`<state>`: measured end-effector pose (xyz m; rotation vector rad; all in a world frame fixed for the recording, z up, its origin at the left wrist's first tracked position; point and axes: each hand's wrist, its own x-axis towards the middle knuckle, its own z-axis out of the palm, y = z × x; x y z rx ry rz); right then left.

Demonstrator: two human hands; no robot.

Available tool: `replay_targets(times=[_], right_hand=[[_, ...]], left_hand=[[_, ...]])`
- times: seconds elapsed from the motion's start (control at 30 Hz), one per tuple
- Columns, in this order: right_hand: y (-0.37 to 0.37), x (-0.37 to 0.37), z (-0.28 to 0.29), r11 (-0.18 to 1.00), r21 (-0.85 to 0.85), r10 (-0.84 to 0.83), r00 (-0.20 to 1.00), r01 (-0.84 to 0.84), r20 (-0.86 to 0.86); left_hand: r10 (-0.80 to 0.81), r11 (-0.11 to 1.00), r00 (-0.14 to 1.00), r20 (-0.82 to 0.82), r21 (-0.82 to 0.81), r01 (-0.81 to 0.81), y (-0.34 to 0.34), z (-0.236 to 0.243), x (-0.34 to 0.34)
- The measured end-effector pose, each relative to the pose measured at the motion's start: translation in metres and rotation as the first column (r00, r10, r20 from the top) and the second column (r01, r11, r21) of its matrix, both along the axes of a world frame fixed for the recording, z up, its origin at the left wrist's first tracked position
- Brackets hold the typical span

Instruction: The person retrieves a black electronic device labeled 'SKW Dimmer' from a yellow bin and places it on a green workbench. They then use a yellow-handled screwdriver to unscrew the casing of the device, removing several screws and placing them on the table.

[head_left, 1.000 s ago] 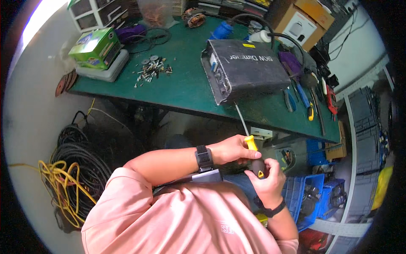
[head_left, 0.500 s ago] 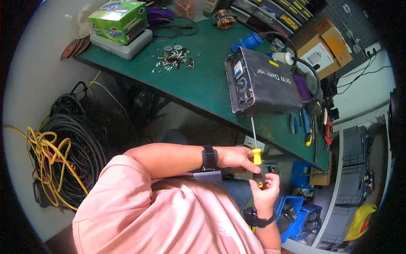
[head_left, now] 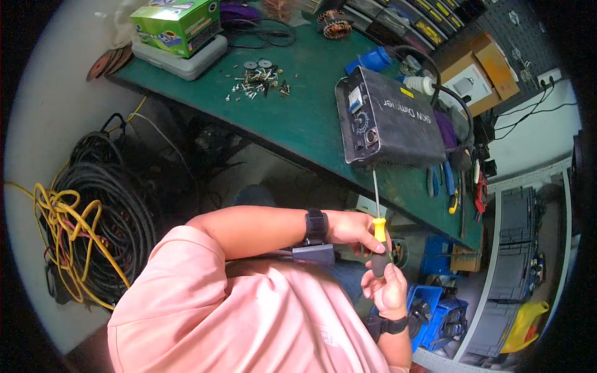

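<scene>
Shifted slightly since the earlier frame: screwdriver point(head_left: 377, 233) now stands nearly upright, tip at near edge of dark metal unit point(head_left: 388, 121). Left: cable coils point(head_left: 87, 211) on floor. Centre: left hand point(head_left: 354, 229), fingers pinching yellow handle collar. Right hand point(head_left: 387, 287), fingers wrapped round dark grip. Green worktop point(head_left: 292, 118) beyond.

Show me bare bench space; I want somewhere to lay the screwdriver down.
The green bench is bare between the pile of screws and washers and the black metal box, down to the near edge. Right of the box it is crowded with pliers and cutters; the far edge holds cables and boxes.
</scene>
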<state>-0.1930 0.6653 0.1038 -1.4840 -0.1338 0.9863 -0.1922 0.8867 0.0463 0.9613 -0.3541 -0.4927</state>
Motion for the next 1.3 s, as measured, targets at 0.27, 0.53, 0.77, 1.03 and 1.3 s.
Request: replay_targets(times=[0.27, 0.53, 0.77, 1.03, 1.3], right_hand=[[0.015, 0.001, -0.009, 0.866, -0.335, 0.387, -0.070, 0.372, 0.920], [0.008, -0.001, -0.002, 0.991, -0.098, -0.034, 0.885, 0.090, 0.465], [0.015, 0.004, -0.006, 0.958, -0.198, 0.084, 0.460, 0.205, 0.884], [0.017, 0.001, 0.001, 0.941, -0.174, 0.141, 0.129, 0.292, 0.981], [0.002, 0.007, 0.001, 0.995, 0.099, -0.018, 0.999, 0.015, 0.034]], left_hand=[[0.182, 0.943, 0.974, -0.139, 0.304, -0.133, -0.003, 0.016, -0.012], [0.122, 0.972, 0.992, 0.027, 0.199, -0.125, -0.001, 0.017, -0.006], [0.159, 0.977, 0.986, -0.056, 0.155, -0.149, -0.006, 0.018, -0.006], [0.227, 0.967, 0.971, -0.075, 0.134, -0.215, -0.014, 0.018, -0.003], [0.041, 0.998, 0.996, -0.076, -0.036, -0.044, -0.001, 0.011, 0.002]])
